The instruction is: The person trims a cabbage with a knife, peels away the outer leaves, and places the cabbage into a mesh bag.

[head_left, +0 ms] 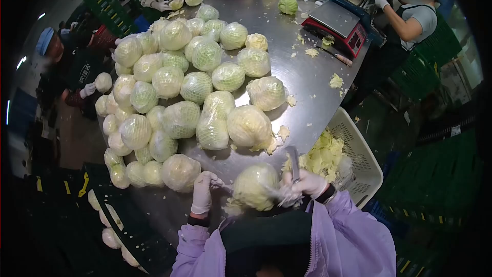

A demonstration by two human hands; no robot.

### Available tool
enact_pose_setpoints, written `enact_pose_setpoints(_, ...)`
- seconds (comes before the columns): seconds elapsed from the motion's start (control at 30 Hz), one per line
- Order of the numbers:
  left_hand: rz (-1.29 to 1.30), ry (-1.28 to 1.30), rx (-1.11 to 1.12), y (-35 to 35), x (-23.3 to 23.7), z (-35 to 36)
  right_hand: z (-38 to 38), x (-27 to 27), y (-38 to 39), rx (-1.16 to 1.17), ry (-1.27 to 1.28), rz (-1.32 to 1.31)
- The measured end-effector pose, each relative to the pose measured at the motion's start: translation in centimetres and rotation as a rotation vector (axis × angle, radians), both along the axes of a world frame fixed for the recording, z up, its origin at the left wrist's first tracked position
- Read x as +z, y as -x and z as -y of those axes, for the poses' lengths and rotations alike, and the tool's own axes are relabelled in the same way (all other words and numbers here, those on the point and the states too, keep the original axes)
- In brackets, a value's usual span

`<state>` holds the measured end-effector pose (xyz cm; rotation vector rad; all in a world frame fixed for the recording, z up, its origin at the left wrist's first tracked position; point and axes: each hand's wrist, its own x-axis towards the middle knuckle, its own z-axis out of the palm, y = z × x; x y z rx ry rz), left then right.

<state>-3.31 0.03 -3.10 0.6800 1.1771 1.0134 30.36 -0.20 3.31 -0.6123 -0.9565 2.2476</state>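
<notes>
A pale green cabbage (254, 187) sits at the near edge of the metal table, between my two gloved hands. My left hand (204, 192) is closed on clear plastic wrap (222, 185), stretched toward the cabbage's left side. On the other side, my right hand (307, 183) is closed round a knife (294, 162), its blade pointing up and away from me. Crumpled wrap bunches between that hand and the cabbage. Loose leaf pieces lie under the cabbage's lower left. Just beyond my left hand rests a wrapped cabbage (180, 173).
Many cabbages in wrap and netting (196, 87) crowd the table's left half. A white basket (365, 160) of trimmed leaves (326, 155) stands at the right edge. A red scale (338, 25) and another knife (336, 57) lie farther right. Co-workers stand around the table.
</notes>
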Motion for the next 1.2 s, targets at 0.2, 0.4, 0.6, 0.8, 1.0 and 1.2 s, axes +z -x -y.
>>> enact_pose_setpoints(0.2, -0.431, -0.356, -0.206, -6.7, 5.1, 0.0, 0.1, -1.1, 3.0, -0.537, 0.265, -0.024)
enact_pose_setpoints(0.4, -0.405, -0.524, -0.707, -10.8, 3.8, -1.5, 1.4, -1.9, 4.0, -0.322, 0.33, -0.432)
enact_pose_setpoints(0.6, 0.001, -0.374, -0.777, -9.2, 0.5, -1.9, 1.7, -3.8, 4.7, -0.316, 0.329, -0.762)
enact_pose_setpoints(0.8, 0.28, 0.023, -0.546, -9.3, -3.8, 2.0, -2.4, -1.7, 1.0, -0.833, 0.319, -0.238)
enact_pose_setpoints(1.0, -0.672, -0.663, -0.41, -11.8, -1.0, 1.6, -4.8, -4.3, -2.1, -0.973, -0.067, -0.07)
enact_pose_setpoints(1.2, -0.995, -0.929, -0.534, -17.2, 1.8, -2.7, -6.6, -5.7, 0.0, -0.868, 0.308, -0.41)
